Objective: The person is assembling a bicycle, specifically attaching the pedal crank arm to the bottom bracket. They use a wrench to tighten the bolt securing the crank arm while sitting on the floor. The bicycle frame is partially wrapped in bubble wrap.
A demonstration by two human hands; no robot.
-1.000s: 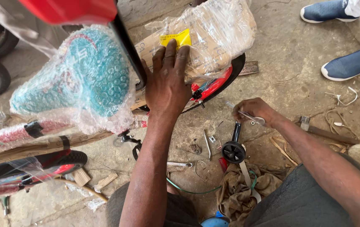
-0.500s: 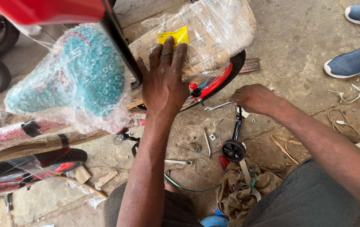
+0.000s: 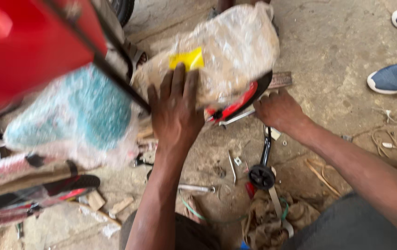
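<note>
Concrete floor (image 3: 328, 41); left hand (image 3: 175, 115) presses plastic-wrapped bundle (image 3: 235, 51) holding yellow tag (image 3: 187, 59).

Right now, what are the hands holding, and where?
The left hand lies flat on the plastic-wrapped part, just below its yellow tag; it presses rather than grips. The right hand closes near the end of a thin metal tool, though blur hides the grip.

blue shoes (image 3: 395, 76) well right of the fingers | small black wheel (image 3: 261, 176) below them | wood scraps (image 3: 108, 203) lower left
</note>
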